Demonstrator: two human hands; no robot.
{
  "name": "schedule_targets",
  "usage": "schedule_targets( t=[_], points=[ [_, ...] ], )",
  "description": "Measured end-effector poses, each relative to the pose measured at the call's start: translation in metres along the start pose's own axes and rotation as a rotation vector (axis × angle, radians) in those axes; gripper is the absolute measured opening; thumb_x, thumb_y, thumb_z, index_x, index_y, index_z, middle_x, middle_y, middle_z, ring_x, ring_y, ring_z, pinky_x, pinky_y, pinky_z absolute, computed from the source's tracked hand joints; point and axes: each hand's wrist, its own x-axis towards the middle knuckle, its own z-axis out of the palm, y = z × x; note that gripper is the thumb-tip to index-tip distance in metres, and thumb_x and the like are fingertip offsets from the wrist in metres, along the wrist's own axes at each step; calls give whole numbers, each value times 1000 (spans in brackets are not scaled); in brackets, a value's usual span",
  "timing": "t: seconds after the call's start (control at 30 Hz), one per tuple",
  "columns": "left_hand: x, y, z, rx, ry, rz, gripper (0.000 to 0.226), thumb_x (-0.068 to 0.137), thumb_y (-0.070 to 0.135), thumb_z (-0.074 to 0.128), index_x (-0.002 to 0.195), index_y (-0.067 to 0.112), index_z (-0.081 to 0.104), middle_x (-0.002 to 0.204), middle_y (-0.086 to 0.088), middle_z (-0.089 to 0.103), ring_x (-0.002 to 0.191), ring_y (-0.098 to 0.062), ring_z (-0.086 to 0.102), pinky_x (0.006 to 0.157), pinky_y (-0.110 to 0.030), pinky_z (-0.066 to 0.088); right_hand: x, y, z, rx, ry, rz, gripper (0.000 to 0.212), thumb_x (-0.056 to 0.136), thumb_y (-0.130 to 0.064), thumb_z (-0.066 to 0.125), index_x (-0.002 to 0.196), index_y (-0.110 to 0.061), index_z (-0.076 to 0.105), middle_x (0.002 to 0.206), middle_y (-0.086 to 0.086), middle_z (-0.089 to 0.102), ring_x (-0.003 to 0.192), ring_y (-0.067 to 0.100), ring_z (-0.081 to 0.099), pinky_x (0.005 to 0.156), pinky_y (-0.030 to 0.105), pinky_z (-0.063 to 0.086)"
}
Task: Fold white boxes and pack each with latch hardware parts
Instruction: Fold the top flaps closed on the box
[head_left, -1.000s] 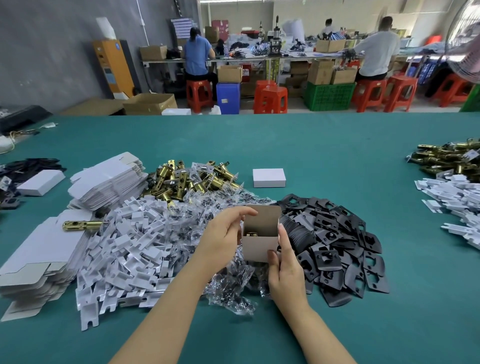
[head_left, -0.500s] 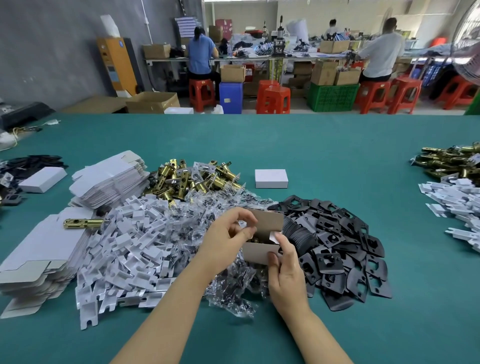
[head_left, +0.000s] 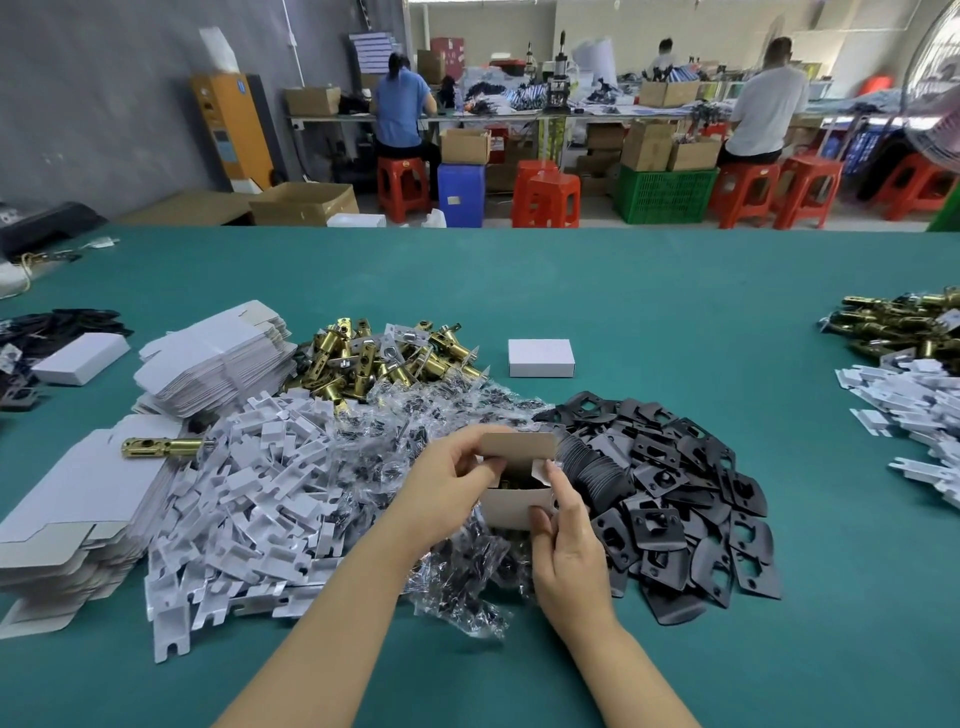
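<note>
Centrally: left hand (head_left: 441, 486) pinches lid flap of white box (head_left: 511, 503) | right hand (head_left: 566, 540) grips box front | above green table (head_left: 649, 291)

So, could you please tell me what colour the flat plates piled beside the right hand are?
The plates are matte black, head view.

No text, label, brand or number can be read anywhere. The orange upright cabinet (head_left: 232, 130) at eleven o'clock carries small blue panels, and the stacked red cartons (head_left: 447, 50) at twelve o'clock show print, all too blurred to make out.
</note>
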Motion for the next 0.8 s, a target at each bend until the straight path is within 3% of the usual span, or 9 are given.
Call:
schedule_targets(
  t=[0.2, 0.3, 0.37, 0.4, 0.47, 0.53, 0.63, 0.73, 0.8],
  points=[
    [-3, 5, 8, -112, 17, -27, 34, 104, 16, 57, 103, 44, 77, 66, 17, 65, 53, 1, 50, 53, -15, 42, -2, 3, 0, 10, -23, 159, 68, 104, -34, 47, 154, -60, 10, 145, -12, 58, 96, 20, 69, 73, 36, 54],
    [-4, 8, 7, -196, 54, -23, 31, 104, 11, 57, 108, 34, 77, 63, 15, 65, 51, -1, 48, 50, -15, 40, 0, 7, -1, -23, -35, 225, 58, 100, -51, 42, 155, -37, 28, 123, -8, 70, 82, 23, 67, 70, 30, 43],
    [-3, 9, 6, -264, 59, -11, 28, 103, 7, 56, 113, 24, 77, 63, 14, 65, 51, 0, 49, 49, -15, 40, 2, 6, -1, -5, -42, 224, 50, 100, -56, 42, 145, -34, 44, 98, -9, 65, 74, 16, 59, 70, 31, 42],
    [-2, 8, 5, -304, 56, -9, 28, 103, 6, 55, 113, 21, 76, 62, 15, 64, 50, 1, 50, 48, -14, 41, 3, 6, -2, 17, -48, 221, 48, 99, -56, 41, 141, -33, 48, 99, -11, 62, 78, 12, 58, 72, 32, 45],
    [-1, 7, 4, -346, 45, -16, 29, 103, 6, 56, 110, 23, 79, 59, 10, 58, 47, -1, 46, 46, -16, 39, 2, 5, -2, 55, -54, 221, 44, 102, -51, 43, 140, -30, 51, 114, -9, 66, 93, 13, 65, 80, 40, 54],
    [0, 6, 3, -332, 30, -24, 31, 102, 7, 57, 108, 27, 80, 60, 8, 56, 48, -4, 43, 46, -17, 37, 2, 2, -3, 61, -49, 229, 47, 101, -47, 44, 148, -41, 42, 122, -6, 68, 102, 15, 68, 84, 44, 56],
    [3, 6, 2, -292, 46, -51, 34, 103, 7, 56, 106, 32, 79, 73, 4, 71, 62, -7, 55, 57, -21, 43, 1, -2, -2, 18, -43, 162, 53, 101, -46, 42, 147, -65, 23, 121, -13, 68, 92, 14, 69, 76, 37, 55],
    [6, 7, 1, -253, 64, -78, 35, 103, 9, 57, 106, 37, 77, 100, -9, 76, 83, -21, 59, 72, -38, 46, 0, 0, -1, -21, -59, 63, 63, 105, -29, 47, 148, -63, 17, 122, 3, 69, 77, 16, 65, 63, 31, 49],
    [6, 7, 0, -230, 56, -66, 34, 102, 9, 58, 107, 37, 77, 100, -3, 78, 84, -13, 63, 70, -28, 49, 0, 2, 0, -33, -72, 41, 77, 101, -15, 53, 148, -64, 15, 130, 7, 65, 72, 23, 65, 60, 32, 49]
  ],
)
